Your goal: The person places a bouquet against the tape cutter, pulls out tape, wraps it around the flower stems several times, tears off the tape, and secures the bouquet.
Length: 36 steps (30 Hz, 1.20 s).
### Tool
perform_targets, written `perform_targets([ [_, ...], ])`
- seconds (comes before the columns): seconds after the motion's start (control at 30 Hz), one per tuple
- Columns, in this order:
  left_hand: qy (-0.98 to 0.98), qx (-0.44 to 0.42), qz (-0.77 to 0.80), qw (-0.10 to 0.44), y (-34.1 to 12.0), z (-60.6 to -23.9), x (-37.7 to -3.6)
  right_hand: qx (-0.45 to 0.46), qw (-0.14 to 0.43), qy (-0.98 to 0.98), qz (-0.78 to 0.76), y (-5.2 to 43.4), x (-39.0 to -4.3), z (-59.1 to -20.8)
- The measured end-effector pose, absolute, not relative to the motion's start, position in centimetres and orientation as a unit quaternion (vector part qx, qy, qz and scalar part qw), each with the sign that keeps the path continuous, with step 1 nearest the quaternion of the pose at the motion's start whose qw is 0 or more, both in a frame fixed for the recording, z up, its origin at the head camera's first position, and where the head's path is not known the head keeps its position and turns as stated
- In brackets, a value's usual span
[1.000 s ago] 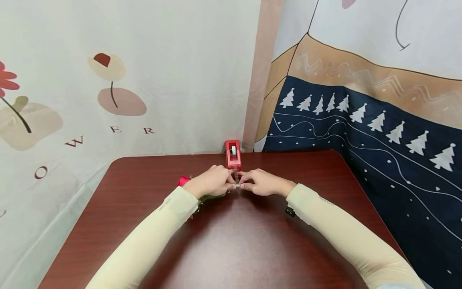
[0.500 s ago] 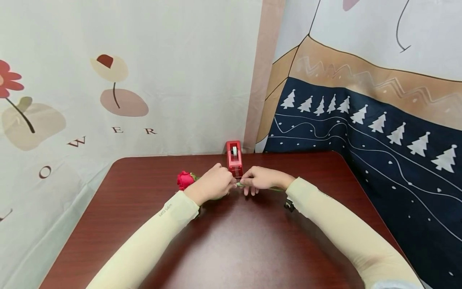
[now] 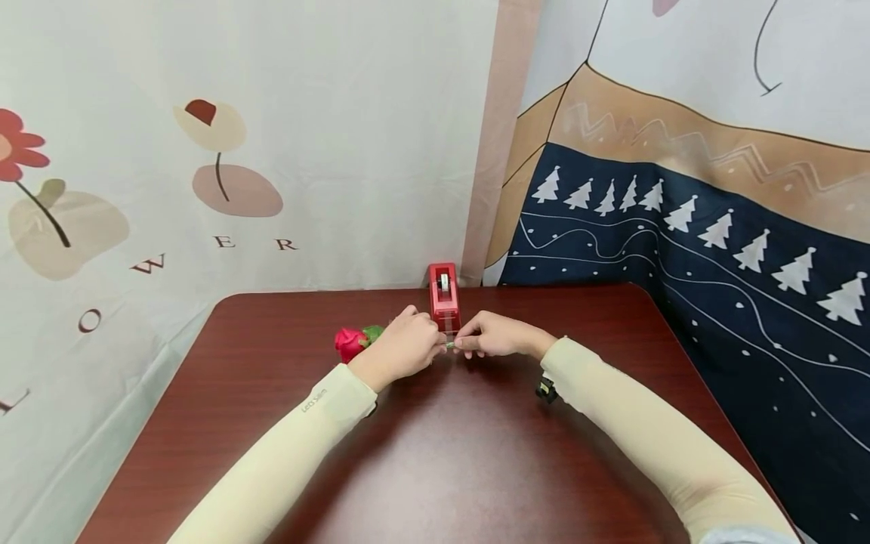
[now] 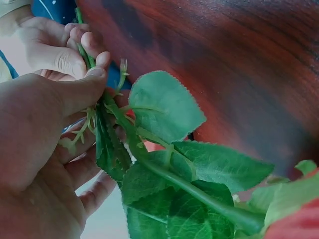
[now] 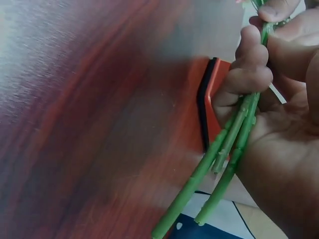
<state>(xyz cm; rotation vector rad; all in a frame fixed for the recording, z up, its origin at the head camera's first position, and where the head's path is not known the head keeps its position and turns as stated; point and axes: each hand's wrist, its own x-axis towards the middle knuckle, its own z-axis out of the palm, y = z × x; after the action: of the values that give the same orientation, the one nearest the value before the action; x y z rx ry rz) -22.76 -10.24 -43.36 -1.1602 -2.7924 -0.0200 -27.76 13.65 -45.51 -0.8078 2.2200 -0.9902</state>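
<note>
A red rose (image 3: 350,344) lies past my left wrist, its petals pointing left. My left hand (image 3: 405,344) pinches its green stem between thumb and fingers, just above the leaves (image 4: 167,107) in the left wrist view. Right beside it, my right hand (image 3: 498,334) holds the lower part of several stems (image 5: 192,191), whose cut ends stick out past the palm in the right wrist view. The fingertips of both hands nearly meet. Directly behind them stands a red tape dispenser (image 3: 445,298), its front end close to the fingers.
The dark red wooden table (image 3: 448,468) reaches to a printed white curtain (image 3: 367,151) at the back. A navy cloth with white trees (image 3: 680,257) hangs along the right side. A small black device (image 3: 546,390) sits under the right wrist.
The rose's head and a leaf have come more into view beside the left wrist. The right fingers spread downward half a second ago and are now drawn in around the stems.
</note>
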Motion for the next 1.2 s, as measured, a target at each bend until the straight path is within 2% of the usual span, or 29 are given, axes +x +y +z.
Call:
perform_targets([
  [0.27,-0.928,-0.369,-0.015,0.037,-10.2,-43.3,-23.0,-0.319,0.208,0.861,-0.338,13.5,-26.9,-46.0],
  [0.53,-0.938,-0.342,-0.053,-0.031,-10.1,-42.4,-23.4,-0.369,0.098,0.875,-0.297,13.3,-26.3,-46.4],
  [0.8,-0.935,-0.328,-0.095,-0.092,-10.1,-41.7,-24.1,-0.379,0.012,0.88,-0.287,13.2,-25.3,-46.9],
  [1.0,-0.939,-0.318,-0.088,-0.095,-9.8,-41.8,-24.2,-0.374,-0.008,0.884,-0.28,13.0,-25.0,-47.2],
  [1.2,-0.94,-0.332,-0.046,-0.062,-9.4,-42.2,-24.0,-0.36,0.012,0.891,-0.277,13.3,-25.2,-47.2],
])
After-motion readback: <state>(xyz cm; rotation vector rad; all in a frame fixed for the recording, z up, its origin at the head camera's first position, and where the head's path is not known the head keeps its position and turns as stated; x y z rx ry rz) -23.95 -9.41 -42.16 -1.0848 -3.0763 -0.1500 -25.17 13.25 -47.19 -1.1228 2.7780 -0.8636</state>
